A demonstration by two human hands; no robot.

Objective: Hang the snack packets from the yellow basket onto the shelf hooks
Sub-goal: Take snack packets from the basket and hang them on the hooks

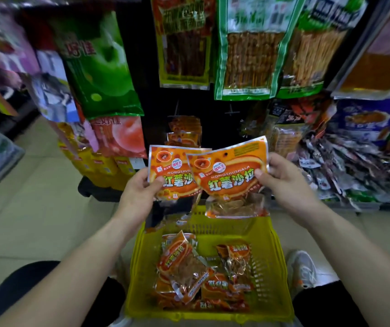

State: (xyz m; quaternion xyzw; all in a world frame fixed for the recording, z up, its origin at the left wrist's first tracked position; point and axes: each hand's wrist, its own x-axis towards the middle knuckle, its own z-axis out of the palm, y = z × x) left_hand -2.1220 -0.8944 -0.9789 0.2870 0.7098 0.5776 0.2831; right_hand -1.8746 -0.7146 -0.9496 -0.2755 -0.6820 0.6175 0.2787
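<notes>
Left hand pinches the left packet, right hand the right packet, both upright; the hooked packets hang just beyond their top edges, nearer the left packet.

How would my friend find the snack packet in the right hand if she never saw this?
Look above the yellow basket, where two hands hold matching orange packets. Yours is the right-hand packet, pinched by the right hand. It overlaps the left-hand packet, tilts, and shows a round hang hole near its top.
</notes>
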